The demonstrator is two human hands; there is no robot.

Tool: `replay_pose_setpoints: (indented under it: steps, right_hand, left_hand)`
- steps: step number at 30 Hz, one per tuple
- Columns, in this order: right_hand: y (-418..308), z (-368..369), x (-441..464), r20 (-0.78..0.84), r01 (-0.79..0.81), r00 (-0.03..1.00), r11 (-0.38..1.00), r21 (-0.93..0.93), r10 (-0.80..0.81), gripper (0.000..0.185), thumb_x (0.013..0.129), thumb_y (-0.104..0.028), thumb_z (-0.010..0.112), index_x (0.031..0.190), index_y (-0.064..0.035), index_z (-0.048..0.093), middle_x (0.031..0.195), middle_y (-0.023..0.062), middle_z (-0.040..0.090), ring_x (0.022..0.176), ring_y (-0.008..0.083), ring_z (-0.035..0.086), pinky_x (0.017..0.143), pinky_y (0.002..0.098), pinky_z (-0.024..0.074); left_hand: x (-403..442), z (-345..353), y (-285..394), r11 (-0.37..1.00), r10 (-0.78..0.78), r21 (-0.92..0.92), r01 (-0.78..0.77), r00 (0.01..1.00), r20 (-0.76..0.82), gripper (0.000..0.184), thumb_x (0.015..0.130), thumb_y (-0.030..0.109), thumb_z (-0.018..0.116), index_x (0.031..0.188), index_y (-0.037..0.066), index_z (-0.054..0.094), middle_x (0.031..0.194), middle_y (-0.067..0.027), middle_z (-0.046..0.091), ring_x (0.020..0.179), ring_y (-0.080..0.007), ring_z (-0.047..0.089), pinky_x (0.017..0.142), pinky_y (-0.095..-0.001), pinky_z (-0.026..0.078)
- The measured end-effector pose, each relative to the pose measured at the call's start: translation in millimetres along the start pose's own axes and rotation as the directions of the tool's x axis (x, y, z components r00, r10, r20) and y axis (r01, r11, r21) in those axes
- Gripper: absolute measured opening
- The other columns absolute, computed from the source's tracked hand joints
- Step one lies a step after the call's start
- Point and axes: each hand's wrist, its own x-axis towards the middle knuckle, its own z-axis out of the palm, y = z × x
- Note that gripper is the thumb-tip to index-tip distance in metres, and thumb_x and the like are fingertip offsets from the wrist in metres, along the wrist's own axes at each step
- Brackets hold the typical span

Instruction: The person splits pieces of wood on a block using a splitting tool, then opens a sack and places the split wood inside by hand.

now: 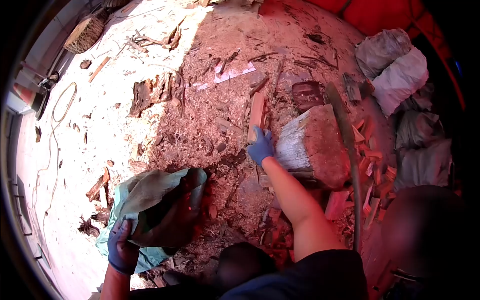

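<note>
My right hand (261,145), in a blue-grey glove, is closed on the near end of a long split piece of wood (256,114) that points away from me over the chip-strewn ground. Just right of that hand lies a thick log block (320,145) with a pale side. At the lower left my left hand (123,245), also gloved, grips the edge of a green sack (165,195). The sack's mouth gapes dark toward the right, and its contents cannot be made out.
Split firewood (372,200) is heaped at the right, beside a long upright pole (350,155). Filled pale sacks (400,80) stand at the upper right. Bark pieces (150,95) and a log (86,34) lie at the left. Another person's blurred head (422,235) shows lower right.
</note>
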Motion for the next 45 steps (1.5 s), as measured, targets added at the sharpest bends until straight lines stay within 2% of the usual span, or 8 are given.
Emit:
replay_pose_setpoints:
  steps: [6,14,17,22,25,30,39,45]
  right_hand:
    - [-15,7,3,-0.177,-0.144,0.953,0.881,0.450,0.246,0.109,0.070,-0.053,0.080,0.155,-0.0093,0.027,0.135,0.0246,0.047,0.128,0.0435,0.045,0.108,0.0519,0.0395]
    - [-28,18,-6,0.004,-0.103,0.995,0.993,-0.060,0.103,0.100,0.074,-0.044,0.073,0.157,-0.0179,0.024,0.150,0.0201,0.035,0.137,0.0427,0.037,0.107,0.0521,0.0413]
    - [1,12,-33,0.023,0.033,0.999,0.994,0.104,-0.035,0.094,0.069,-0.034,0.079,0.151,-0.0104,0.037,0.141,0.0217,0.048,0.130,0.0407,0.047,0.108,0.0453,0.0414]
    - [14,-6,-89,-0.015,0.143,0.977,0.596,0.790,-0.214,0.077,0.070,-0.009,0.079,0.140,0.0022,0.048,0.128,0.0162,0.060,0.116,0.0259,0.059,0.100,0.0365,0.0471]
    - [-41,-71,-134,0.188,0.026,0.914,0.516,0.856,-0.358,0.079,0.071,-0.010,0.079,0.141,0.0029,0.046,0.133,0.0156,0.057,0.122,0.0240,0.056,0.105,0.0367,0.0434]
    - [-123,-70,-160,0.359,0.687,0.234,0.414,0.596,-0.904,0.082,0.070,-0.020,0.077,0.145,-0.0083,0.047,0.143,0.0182,0.050,0.133,0.0371,0.046,0.114,0.0442,0.0363]
    - [-287,-23,-220,0.256,0.807,-0.342,-0.144,0.572,-0.904,0.047,0.090,-0.026,0.058,0.132,-0.0056,0.058,0.134,0.0168,0.059,0.126,0.0314,0.054,0.110,0.0391,0.0390]
    - [-256,25,-214,0.563,-0.614,-0.264,0.586,0.528,-0.783,0.051,0.094,-0.009,0.062,0.142,-0.0016,0.047,0.138,0.0104,0.057,0.121,0.0204,0.058,0.105,0.0328,0.0459]
  left_hand:
    - [2,-5,-13,0.765,0.359,0.520,-0.380,0.922,0.146,0.038,0.107,0.025,0.044,0.124,-0.007,0.058,0.115,-0.0101,0.066,0.101,-0.0158,0.063,0.091,-0.0276,0.049]
    - [5,-10,2,0.889,-0.234,-0.389,0.243,0.970,0.072,0.035,0.107,0.025,0.045,0.120,-0.003,0.060,0.112,-0.0084,0.067,0.100,-0.0122,0.062,0.088,-0.0250,0.049]
    - [0,-20,-11,0.999,-0.049,0.002,0.049,0.998,0.035,0.035,0.107,0.023,0.044,0.123,-0.005,0.058,0.118,-0.0086,0.065,0.103,-0.0124,0.061,0.091,-0.0256,0.048]
    - [3,-22,-18,0.718,-0.294,-0.643,0.266,0.953,0.066,0.034,0.105,0.012,0.046,0.135,-0.002,0.053,0.128,-0.0137,0.063,0.115,-0.0187,0.062,0.099,-0.0297,0.048]
    - [1,-32,-57,0.992,0.078,0.103,-0.076,0.997,-0.011,0.057,0.088,-0.011,0.062,0.141,0.006,0.050,0.129,-0.0202,0.062,0.114,-0.0321,0.063,0.094,-0.0367,0.052]
    - [12,-6,-16,0.645,-0.237,-0.698,0.310,0.950,0.203,0.031,0.104,0.017,0.054,0.131,0.003,0.055,0.111,-0.0063,0.066,0.098,-0.0140,0.063,0.085,-0.0262,0.051]
    - [-18,-24,15,0.804,-0.184,-0.519,0.290,0.952,0.246,0.041,0.102,0.021,0.057,0.135,-0.003,0.054,0.122,-0.0045,0.064,0.111,-0.0104,0.058,0.099,-0.0265,0.044]
    - [-34,-30,25,0.700,-0.342,-0.475,0.534,0.834,0.434,0.050,0.098,0.015,0.063,0.143,-0.004,0.048,0.120,-0.0007,0.063,0.103,-0.0058,0.055,0.089,-0.0228,0.045]
